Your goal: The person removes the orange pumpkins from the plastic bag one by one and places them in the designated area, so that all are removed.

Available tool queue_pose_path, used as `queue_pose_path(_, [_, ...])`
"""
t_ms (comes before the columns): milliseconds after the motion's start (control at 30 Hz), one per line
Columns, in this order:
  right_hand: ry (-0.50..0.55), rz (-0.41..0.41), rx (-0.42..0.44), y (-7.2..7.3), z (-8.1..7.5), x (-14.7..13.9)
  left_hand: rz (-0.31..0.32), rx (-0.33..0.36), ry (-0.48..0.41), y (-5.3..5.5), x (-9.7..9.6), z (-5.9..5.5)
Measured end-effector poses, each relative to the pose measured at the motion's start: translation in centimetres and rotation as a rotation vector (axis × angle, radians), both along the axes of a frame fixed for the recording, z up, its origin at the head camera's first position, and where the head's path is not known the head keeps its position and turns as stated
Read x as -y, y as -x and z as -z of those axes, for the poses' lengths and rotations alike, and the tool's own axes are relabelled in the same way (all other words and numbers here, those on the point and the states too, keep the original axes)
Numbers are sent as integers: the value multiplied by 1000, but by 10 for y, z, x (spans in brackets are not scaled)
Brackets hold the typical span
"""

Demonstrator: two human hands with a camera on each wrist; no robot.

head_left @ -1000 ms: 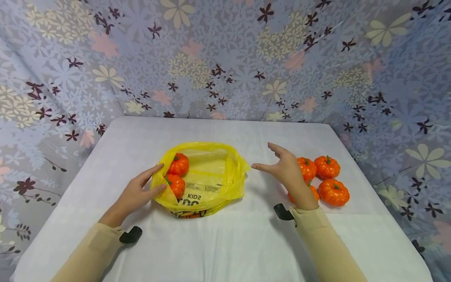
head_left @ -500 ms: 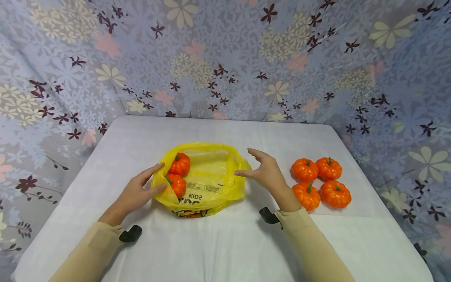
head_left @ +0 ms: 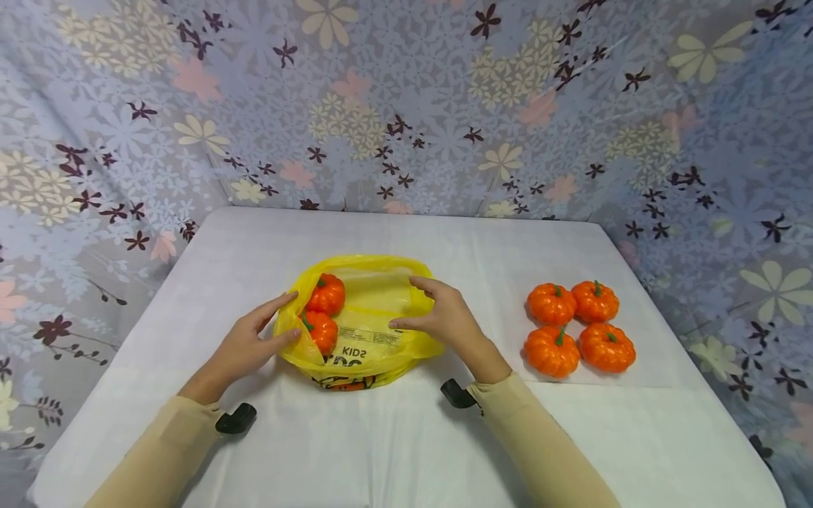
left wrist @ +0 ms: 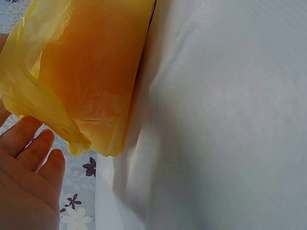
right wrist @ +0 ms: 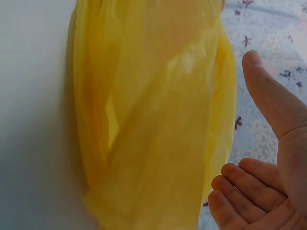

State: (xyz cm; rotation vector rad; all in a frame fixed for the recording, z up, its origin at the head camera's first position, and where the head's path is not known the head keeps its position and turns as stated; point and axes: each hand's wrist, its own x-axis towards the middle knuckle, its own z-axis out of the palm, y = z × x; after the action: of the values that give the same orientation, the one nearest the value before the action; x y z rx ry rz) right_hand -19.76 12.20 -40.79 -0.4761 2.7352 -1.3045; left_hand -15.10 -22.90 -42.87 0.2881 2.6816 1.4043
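A yellow plastic bag (head_left: pixel 381 363) lies on its base with its mouth facing up, and two small orange pumpkins (head_left: pixel 320 331) sit inside at its left. My left hand (head_left: pixel 241 349) touches the bag's left rim with thumb and fingers spread; in the left wrist view, the fingers of that hand (left wrist: pixel 29 163) lie beside and partly behind the plastic. Over the bag's right side reaches my right hand (head_left: pixel 451 317), thumb and fingers apart, holding nothing. The right wrist view shows this hand (right wrist: pixel 288 153) beside the yellow plastic; whether it touches the bag I cannot tell.
Several more orange pumpkins (head_left: pixel 579 328) stand grouped at the right of the table (head_left: pixel 381 451), which has a white cover. A flowered curtain (head_left: pixel 432 106) hangs behind and at both sides.
My right hand has moved left from beside the pumpkin group to over the bag's right side, uncovering those pumpkins. The left hand has stayed at the bag's rim.
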Motion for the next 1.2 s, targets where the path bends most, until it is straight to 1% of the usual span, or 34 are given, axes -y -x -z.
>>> queue_pose_path(200, [-14,-41,-2,-1,5,18,-9,7,6,-1,2,1])
queue_pose_path(367, [7,-69,-3,-3,6,30,-14,7,2,-3,3,1])
queue_pose_path(500, [-5,-87,8,-6,6,39,-15,4,13,-3,5,-1])
queue_pose_path(667, [-19,-113,1,-8,5,47,-6,-9,2,-1,4,0])
queue_pose_path(833, [-9,-120,17,-8,8,52,12,-24,-11,3,1,3])
queue_pose_path(1033, [8,-173,40,-7,12,66,6,-24,-23,3,1,4])
queue_pose_path(1200, [-33,-210,65,-9,14,81,0,-20,-23,1,0,3])
